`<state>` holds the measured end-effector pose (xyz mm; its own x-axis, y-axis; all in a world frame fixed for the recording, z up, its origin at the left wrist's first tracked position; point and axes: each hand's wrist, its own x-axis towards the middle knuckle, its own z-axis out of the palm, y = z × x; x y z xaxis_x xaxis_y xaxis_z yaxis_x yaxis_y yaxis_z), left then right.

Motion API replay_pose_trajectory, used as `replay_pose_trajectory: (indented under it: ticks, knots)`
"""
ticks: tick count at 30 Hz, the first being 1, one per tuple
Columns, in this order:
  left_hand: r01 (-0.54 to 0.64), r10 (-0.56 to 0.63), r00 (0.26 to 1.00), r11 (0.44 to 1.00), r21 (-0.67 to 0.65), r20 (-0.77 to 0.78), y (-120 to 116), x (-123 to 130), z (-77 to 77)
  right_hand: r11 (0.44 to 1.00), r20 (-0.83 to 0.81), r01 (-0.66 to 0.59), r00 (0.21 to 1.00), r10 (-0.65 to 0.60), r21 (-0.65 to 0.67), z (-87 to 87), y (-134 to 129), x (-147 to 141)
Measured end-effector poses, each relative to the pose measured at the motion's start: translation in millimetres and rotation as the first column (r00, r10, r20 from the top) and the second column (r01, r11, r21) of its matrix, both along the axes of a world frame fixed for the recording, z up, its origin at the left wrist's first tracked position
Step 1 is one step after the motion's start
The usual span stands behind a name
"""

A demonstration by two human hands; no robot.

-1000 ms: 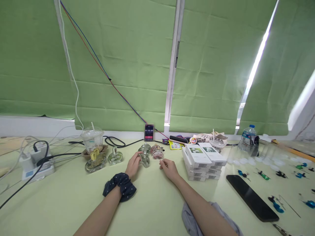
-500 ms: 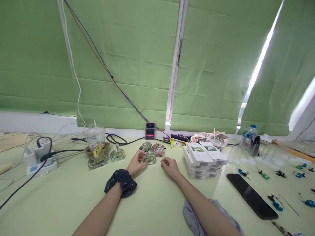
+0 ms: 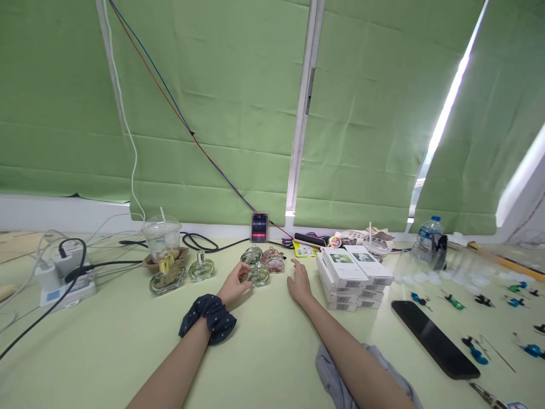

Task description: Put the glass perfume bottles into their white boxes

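At glass btl, L hand

We count two hands, two green-tinted bottles by the left one, two straws, one water bottle, one flat black phone, one scrunchie.

On table: bottle cluster stands centre; box stack, right of it; phone lies nearer, further right.
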<state>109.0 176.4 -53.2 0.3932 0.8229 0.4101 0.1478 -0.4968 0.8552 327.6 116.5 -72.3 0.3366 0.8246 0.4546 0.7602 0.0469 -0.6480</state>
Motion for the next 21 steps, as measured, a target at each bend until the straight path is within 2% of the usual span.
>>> replay_pose_trajectory:
  ticks: [7, 11, 21]
  knots:
    - [0.029, -0.029, 1.0, 0.999, -0.04, 0.003, -0.3, -1.7, 2.3, 0.996, 0.205, 0.006, 0.979, 0.012, -0.084, 1.5, 18.1, 4.0]
    - [0.047, -0.047, 0.999, 0.997, -0.058, 0.008, 0.8, -2.0, -0.1, 0.995, 0.254, 0.015, 0.967, 0.01, -0.095, 1.9, 24.1, 5.4]
    - [0.063, -0.063, 0.998, 0.996, -0.058, 0.001, -3.7, -2.0, 3.1, 0.994, -0.011, -0.107, 0.994, 0.107, 0.039, -0.4, 30.0, 8.1]
